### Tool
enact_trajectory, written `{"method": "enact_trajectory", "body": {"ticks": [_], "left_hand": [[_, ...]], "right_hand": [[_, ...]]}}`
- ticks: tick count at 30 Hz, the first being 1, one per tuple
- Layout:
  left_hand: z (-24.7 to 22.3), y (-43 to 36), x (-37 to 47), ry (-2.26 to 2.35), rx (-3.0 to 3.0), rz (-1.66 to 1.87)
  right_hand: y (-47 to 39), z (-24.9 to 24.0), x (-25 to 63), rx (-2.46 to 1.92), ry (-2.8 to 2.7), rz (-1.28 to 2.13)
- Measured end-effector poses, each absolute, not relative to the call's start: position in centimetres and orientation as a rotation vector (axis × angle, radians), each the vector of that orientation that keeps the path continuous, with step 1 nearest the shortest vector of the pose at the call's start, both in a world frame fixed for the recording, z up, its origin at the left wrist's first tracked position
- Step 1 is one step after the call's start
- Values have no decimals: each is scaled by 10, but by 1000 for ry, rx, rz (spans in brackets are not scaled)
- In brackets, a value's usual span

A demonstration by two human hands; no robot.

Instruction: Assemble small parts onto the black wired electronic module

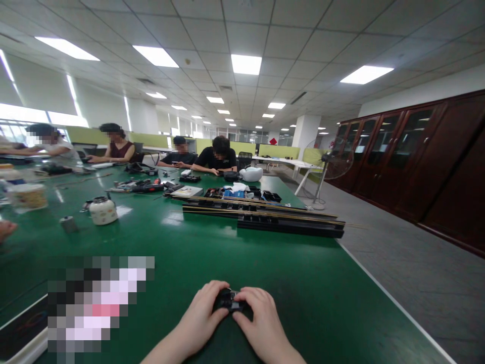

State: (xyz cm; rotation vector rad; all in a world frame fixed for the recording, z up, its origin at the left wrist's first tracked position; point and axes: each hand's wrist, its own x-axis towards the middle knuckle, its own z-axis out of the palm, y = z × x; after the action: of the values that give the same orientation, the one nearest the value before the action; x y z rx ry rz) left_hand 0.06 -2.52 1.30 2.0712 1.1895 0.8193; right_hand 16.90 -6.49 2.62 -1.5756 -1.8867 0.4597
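At the near edge of the green table, a small black object with grey parts (pixel 231 302) is held between both hands; its kind does not show clearly. My left hand (pixel 206 309) grips its left side, fingers curled behind and thumb in front. On the other side, my right hand (pixel 258 309) has its thumb and fingertips closed on the right end. Much of the object is hidden behind the fingers.
Long black rails (pixel 291 226) with thin brass-coloured rods lie across the green table (pixel 182 253). A white jar (pixel 103 210) and a small grey cylinder (pixel 68 224) stand to the left. Several people sit farther back. A standing fan (pixel 325 161) is beyond the right edge.
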Motion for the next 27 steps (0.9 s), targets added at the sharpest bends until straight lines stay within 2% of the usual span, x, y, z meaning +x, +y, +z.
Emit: {"method": "enact_trajectory", "body": {"ticks": [27], "left_hand": [[16, -27, 1, 1187, 2076, 805]], "right_hand": [[-63, 23, 170, -1566, -1906, 454]]}}
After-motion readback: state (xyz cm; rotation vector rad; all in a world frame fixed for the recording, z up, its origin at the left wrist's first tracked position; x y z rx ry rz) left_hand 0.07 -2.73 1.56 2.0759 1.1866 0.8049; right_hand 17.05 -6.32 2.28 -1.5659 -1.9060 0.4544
